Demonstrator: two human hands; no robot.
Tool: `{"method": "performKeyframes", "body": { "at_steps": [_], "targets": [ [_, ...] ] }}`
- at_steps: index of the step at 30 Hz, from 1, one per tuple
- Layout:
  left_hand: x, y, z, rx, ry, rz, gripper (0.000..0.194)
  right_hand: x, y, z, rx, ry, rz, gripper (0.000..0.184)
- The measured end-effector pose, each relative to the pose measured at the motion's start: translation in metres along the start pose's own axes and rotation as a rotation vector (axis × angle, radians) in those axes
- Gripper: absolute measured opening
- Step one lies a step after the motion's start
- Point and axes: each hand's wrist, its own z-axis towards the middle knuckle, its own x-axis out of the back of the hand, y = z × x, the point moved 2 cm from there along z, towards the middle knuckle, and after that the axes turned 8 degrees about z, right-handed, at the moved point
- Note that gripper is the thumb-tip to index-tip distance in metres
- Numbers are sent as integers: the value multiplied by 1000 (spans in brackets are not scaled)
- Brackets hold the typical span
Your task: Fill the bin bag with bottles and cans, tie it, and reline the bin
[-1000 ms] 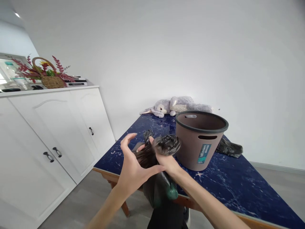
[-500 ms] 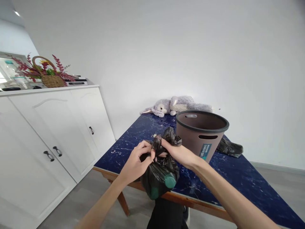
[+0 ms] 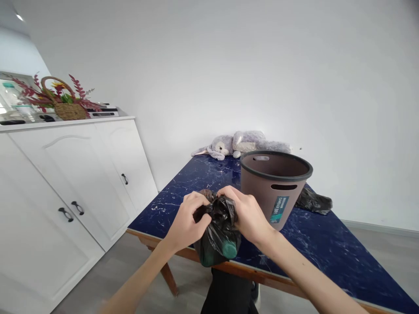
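Between my hands, at the front edge of the table, is a black plastic garbage bag (image 3: 212, 240), bunched at its top. Something round and green, like a bottle's end, shows through its thin side. My left hand (image 3: 190, 218) pinches the gathered plastic from the left, thumb and fingers bent around it. From the right, my right hand (image 3: 247, 213) grips the other side of the bunched top, its fingertips partly hidden in the folds. Just behind my right hand stands a brown garbage bin (image 3: 257, 187) with a dark rim and side handle slots.
The blue marble-patterned table (image 3: 176, 187) has a wooden edge. A grey plush rabbit (image 3: 248, 141) lies at its back against the wall. Another black plastic bag (image 3: 314, 202) lies right of the bin. A white cabinet (image 3: 75, 174) on the left carries a flower basket (image 3: 70, 111).
My right hand has turned, its knuckles now facing up. The loose plastic that stood up by it is drawn down into the bunch. The bag sits slightly higher.
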Motion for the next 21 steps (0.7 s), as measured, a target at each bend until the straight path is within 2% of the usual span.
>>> {"method": "performKeyframes", "body": {
  "at_steps": [3, 7, 10, 13, 17, 19, 21],
  "targets": [
    [-3, 3, -1, -34, -23, -39, 17, -12, 2, -3, 98, 111, -62, 30],
    [-8, -3, 9, 194, -75, -363, 52, -22, -1, -3, 191, 248, -192, 21],
    [-12, -3, 16, 314, -68, -544, 47, -23, -4, -1, 237, 356, -319, 13],
    [-13, -1, 17, 376, -45, -660, 47, -19, -4, 1, 303, 260, -351, 14],
    [-11, -9, 11, 429, 9, -599, 48, -10, -1, -7, 370, 51, -275, 20],
    [-12, -22, 7, 425, 56, -505, 47, -7, 0, -18, 332, -8, -180, 17],
    [-14, -39, 3, 411, 143, -399, 46, -6, -1, -35, 232, 1, -62, 18]
  ]
}}
